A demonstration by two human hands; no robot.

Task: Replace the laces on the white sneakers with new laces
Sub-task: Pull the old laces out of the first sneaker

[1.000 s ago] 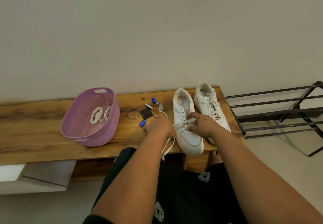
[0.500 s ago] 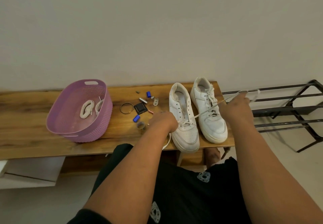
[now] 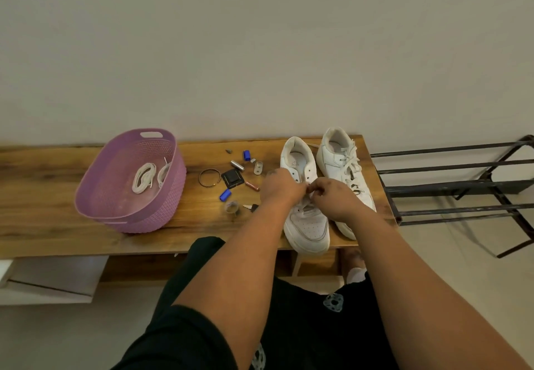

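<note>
Two white sneakers stand side by side at the right end of a wooden bench (image 3: 57, 225). The right sneaker (image 3: 344, 164) is laced. Over the middle eyelets of the left sneaker (image 3: 306, 225), my left hand (image 3: 278, 186) and my right hand (image 3: 331, 194) meet with fingers curled and fingertips together, pinching its lace; the lace itself is mostly hidden under them. Rolled white laces (image 3: 144, 178) lie inside a purple basket (image 3: 161, 213) at the left.
Small clutter lies between basket and sneakers: a ring (image 3: 209, 178), a black square piece (image 3: 232, 178), blue caps (image 3: 225, 194), a metal cylinder (image 3: 237, 165). A black metal rack (image 3: 450, 187) stands right of the bench. A wall runs close behind.
My right hand, which had pulled the lace out far to the right, has come back to the left sneaker's eyelets. My left hand has shifted up onto the eyelets beside it.
</note>
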